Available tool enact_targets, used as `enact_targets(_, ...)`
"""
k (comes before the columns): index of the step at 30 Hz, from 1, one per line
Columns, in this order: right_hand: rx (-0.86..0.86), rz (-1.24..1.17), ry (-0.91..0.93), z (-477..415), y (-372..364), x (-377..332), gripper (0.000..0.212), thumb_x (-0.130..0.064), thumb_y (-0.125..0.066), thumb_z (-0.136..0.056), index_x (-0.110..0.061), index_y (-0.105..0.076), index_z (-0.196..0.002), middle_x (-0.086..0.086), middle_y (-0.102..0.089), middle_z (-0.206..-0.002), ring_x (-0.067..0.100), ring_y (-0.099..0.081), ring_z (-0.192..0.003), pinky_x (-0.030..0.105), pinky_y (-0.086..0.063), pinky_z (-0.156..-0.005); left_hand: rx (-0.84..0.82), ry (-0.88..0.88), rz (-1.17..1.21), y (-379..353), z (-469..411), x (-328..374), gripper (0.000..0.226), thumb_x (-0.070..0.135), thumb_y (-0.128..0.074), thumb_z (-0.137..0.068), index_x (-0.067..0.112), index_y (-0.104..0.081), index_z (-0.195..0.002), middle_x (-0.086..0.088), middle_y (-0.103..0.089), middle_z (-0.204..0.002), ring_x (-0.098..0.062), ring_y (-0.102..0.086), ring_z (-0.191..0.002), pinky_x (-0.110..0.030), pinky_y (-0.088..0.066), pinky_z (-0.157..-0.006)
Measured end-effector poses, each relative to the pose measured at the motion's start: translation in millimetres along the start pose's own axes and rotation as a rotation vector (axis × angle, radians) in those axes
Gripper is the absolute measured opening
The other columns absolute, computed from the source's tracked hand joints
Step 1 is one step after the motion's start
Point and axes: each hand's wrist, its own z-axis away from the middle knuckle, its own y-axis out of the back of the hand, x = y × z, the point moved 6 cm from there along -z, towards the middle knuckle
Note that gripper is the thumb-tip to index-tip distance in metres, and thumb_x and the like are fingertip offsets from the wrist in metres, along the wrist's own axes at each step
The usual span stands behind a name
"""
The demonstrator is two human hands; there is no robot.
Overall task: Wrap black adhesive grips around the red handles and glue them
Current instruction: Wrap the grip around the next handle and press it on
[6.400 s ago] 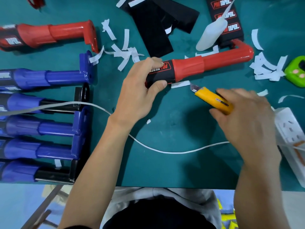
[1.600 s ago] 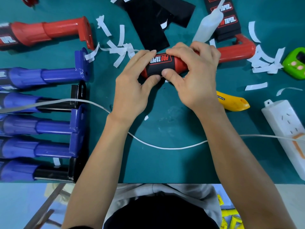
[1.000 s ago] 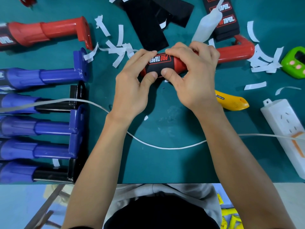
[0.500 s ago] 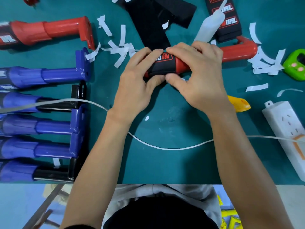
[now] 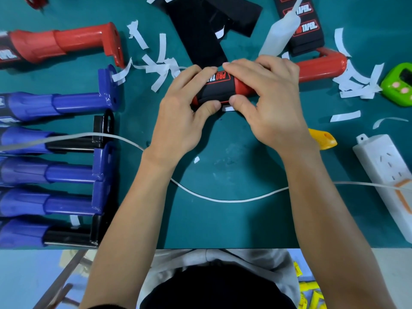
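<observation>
- Centre top of the frame: a red handle (image 5: 321, 68) lies across the teal counter (image 5: 223, 219), with a black grip (image 5: 217, 91) wrapped near its left end.
- Red lettering on the grip reads "PRO TA"; the rest is covered.
- The left hand (image 5: 178, 114) and right hand (image 5: 274, 103) curl their fingers over the grip, thumbs pressing underneath.
- Spare grips (image 5: 306, 30) at upper right read "TAPER."

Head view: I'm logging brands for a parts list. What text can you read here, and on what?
"PRO TA", rest under fingers: black grip on the red handle that the left hand and right hand grip.
"TAPER.", twice: stacked black grips behind the white bottle.
"APER.", cut by the frame edge: black wrap of the far-left red handle.
Unreadable: green timer display.
</observation>
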Motion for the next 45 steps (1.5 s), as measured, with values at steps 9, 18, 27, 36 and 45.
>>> enact_targets(9,0.059,-0.003,-0.045,0.7,-2.9,-1.0,0.046,-0.029,-0.067,-0.092,-0.024,-0.067,-0.138,-0.015,-0.065,-0.136,0.014,-0.04,-0.119,0.026,-0.019,-0.104,0.024,0.066,0.077,-0.1,-0.4,1.4,0.053,0.015,-0.074,-0.088,0.023,-0.064,-0.14,0.012,-0.054,-0.133,0.007,-0.051,-0.119,-0.012,-0.041,-0.099)
enact_targets(18,0.104,-0.01,-0.047,0.6,-5.1,-1.9,0.042,-0.031,-0.066,-0.093,-0.024,-0.069,-0.135,-0.015,-0.067,-0.134,0.013,-0.04,-0.117,0.024,-0.019,-0.103,0.032,0.072,0.084,0.6,0.1,4.6,0.049,0.015,-0.071,-0.091,0.021,-0.065,-0.14,0.012,-0.054,-0.132,0.007,-0.052,-0.118,-0.017,-0.043,-0.101)
enact_targets(27,0.189,0.024,-0.067,0.3,-4.2,-7.4,0.037,-0.036,-0.067,-0.093,-0.023,-0.072,-0.128,-0.015,-0.07,-0.127,0.016,-0.044,-0.115,0.029,-0.023,-0.104,0.024,0.08,0.095,-0.1,-0.4,5.3,0.049,0.013,-0.07,-0.091,0.022,-0.066,-0.138,0.014,-0.054,-0.129,0.005,-0.053,-0.118,-0.015,-0.042,-0.102)
enact_targets(36,0.251,0.06,-0.103,0.1,-2.9,-13.5,0.035,-0.042,-0.071,-0.089,-0.023,-0.073,-0.118,-0.017,-0.065,-0.109,0.014,-0.036,-0.11,0.039,-0.036,-0.1,0.008,0.084,0.076,0.4,-0.9,5.4,0.047,0.016,-0.069,-0.093,0.022,-0.065,-0.139,0.008,-0.056,-0.133,-0.003,-0.055,-0.123,-0.02,-0.043,-0.105)
enact_targets(45,0.21,0.042,-0.092,2.4,-2.0,-16.3,0.033,-0.036,-0.075,-0.09,-0.02,-0.071,-0.119,-0.022,-0.042,-0.108,0.016,-0.033,-0.108,0.039,-0.033,-0.096,-0.043,0.055,0.053,7.6,0.0,3.9,0.054,0.022,-0.076,-0.091,0.022,-0.063,-0.144,0.006,-0.058,-0.138,-0.003,-0.055,-0.126,-0.017,-0.042,-0.105)
